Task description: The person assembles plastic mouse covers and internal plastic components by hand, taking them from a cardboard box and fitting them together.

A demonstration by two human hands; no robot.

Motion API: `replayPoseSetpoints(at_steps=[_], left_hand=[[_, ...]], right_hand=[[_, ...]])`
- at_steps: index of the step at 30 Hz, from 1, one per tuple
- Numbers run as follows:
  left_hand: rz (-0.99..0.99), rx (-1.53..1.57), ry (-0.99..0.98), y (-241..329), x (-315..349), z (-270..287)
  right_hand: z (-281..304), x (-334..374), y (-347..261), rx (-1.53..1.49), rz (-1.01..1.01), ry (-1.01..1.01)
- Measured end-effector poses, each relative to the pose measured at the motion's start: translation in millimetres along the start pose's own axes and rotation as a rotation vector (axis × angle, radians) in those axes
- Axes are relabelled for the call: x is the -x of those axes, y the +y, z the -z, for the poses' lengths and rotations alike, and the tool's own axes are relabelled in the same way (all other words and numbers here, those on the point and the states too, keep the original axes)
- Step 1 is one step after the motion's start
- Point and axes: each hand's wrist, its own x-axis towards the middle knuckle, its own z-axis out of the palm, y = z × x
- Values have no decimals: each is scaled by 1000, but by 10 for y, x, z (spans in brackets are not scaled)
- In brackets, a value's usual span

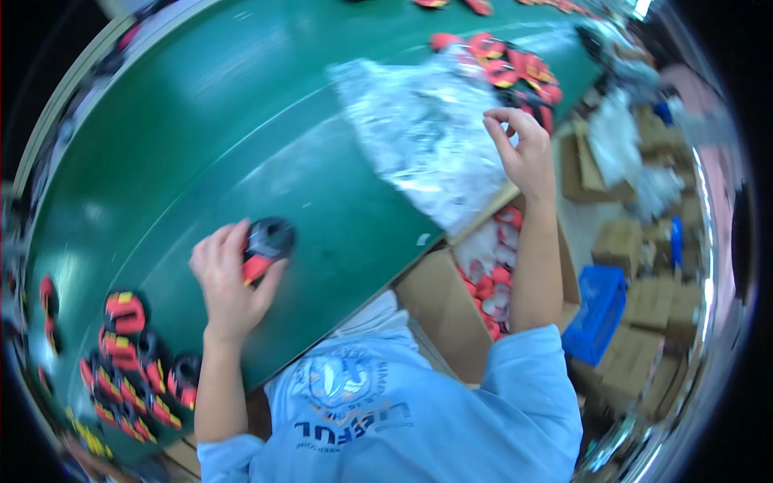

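My left hand (229,278) is closed around a rounded black-and-red piece (270,241) with a dark ring-like top, resting on or just above the green tabletop. Its exact kind I cannot make out. Off to the right, my right hand (525,149) is raised near a spread of clear plastic bags (419,133). Thumb and fingers there are drawn together in a pinch; whatever may be between the tips is too small or blurred to tell. Beyond that hand lies a heap of red-and-black pieces (527,72), partly behind the plastic.
Several similar red, black and yellow pieces (125,350) are grouped at the left on the green table (266,145). Below my right forearm an open carton (443,302) holds red pieces in clear wrap. Brown boxes and a blue bin (594,314) stand at the right.
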Motion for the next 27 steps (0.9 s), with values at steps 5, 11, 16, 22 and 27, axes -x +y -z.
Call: replayPoseSetpoints(at_steps=[5,11,16,22,27], left_hand=[[-11,23,-18,-19,26,-51],[9,9,-95,-46,38,-41],[-48,5,-63,-53,-99,-146],[-39,44,-42,-68,-127,-201],[4,-45,-19,-129,89,21]], right_hand=[[760,435,967,116,-399,164],[866,1147,1428,-14,-593,6],[48,2596,1582,142,-726,-741],[-590,3742,1500,411,-1083,-673],[-226,3307,1299,204,-974,-329]])
